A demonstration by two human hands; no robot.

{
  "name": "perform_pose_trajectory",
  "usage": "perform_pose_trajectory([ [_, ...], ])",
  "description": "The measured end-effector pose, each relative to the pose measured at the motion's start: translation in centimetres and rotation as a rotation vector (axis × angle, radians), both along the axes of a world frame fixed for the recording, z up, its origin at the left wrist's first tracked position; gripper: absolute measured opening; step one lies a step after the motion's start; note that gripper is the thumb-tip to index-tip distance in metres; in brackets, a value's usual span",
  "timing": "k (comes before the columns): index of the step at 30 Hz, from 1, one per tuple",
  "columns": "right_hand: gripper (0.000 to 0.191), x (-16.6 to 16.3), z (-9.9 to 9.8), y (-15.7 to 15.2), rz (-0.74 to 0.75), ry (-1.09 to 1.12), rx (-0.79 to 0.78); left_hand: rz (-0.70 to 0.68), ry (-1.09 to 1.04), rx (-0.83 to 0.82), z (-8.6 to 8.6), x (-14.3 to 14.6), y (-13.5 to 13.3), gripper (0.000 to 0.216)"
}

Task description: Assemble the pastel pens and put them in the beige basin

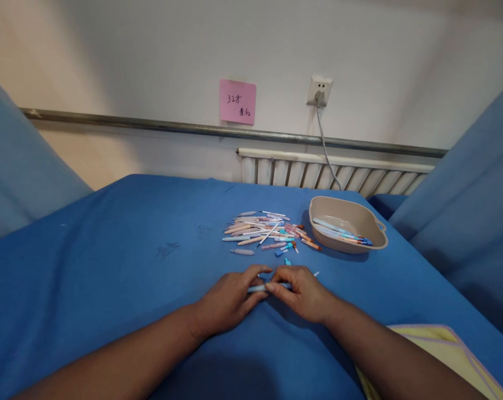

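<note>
Both my hands rest on the blue cloth at the near middle and pinch one pale blue pen (257, 288) between them. My left hand (230, 297) grips its left end with thumb and fingers closed. My right hand (301, 291) closes on its right part, where a blue section shows. A white tip pokes out past my right hand. Just beyond the hands lies a small blue cap (287, 261). Farther back a loose pile of pens (266, 230) is spread on the cloth.
A beige tray with handles (374, 244) sits right of the pile and holds a few pens (343, 231). A yellow cloth (443, 347) lies at the near right. Blue fabric rises on both sides. Behind are a radiator (330, 169), a wall socket and a pink note.
</note>
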State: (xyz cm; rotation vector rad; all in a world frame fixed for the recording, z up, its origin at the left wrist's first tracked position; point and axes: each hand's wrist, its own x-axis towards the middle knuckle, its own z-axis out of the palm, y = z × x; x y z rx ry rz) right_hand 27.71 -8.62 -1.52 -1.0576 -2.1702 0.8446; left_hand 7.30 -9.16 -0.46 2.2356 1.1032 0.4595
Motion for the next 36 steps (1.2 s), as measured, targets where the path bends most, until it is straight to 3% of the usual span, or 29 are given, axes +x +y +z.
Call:
perform_pose_trajectory([
  [8,0.007,0.1,-0.2,0.1,0.038,0.077,-0.048,0.008,-0.024,-0.001,0.3,0.0,0.0,0.043],
  [17,0.025,0.1,-0.3,0.2,0.064,0.062,-0.039,-0.016,-0.010,0.021,0.0,0.0,0.0,0.044],
  [22,0.031,0.9,-0.8,1.7,-0.180,0.143,0.110,0.042,-0.080,-0.021,0.1,0.0,0.6,0.038],
  [24,0.026,1.3,-1.3,2.6,-0.235,0.085,0.194,0.092,-0.165,-0.076,0.0,0.1,1.0,0.033],
  [28,0.039,1.6,-1.9,3.4,-0.112,-0.171,0.291,0.194,-0.334,-0.237,-0.4,0.4,1.7,0.035],
  [31,0.039,1.4,-1.9,3.4,-0.095,-0.284,0.290,0.241,-0.447,-0.306,-0.7,0.5,2.0,0.036],
  [36,0.030,1.6,-1.8,3.4,-0.220,-0.349,0.229,0.271,-0.496,-0.355,-0.8,0.6,2.2,0.036],
])
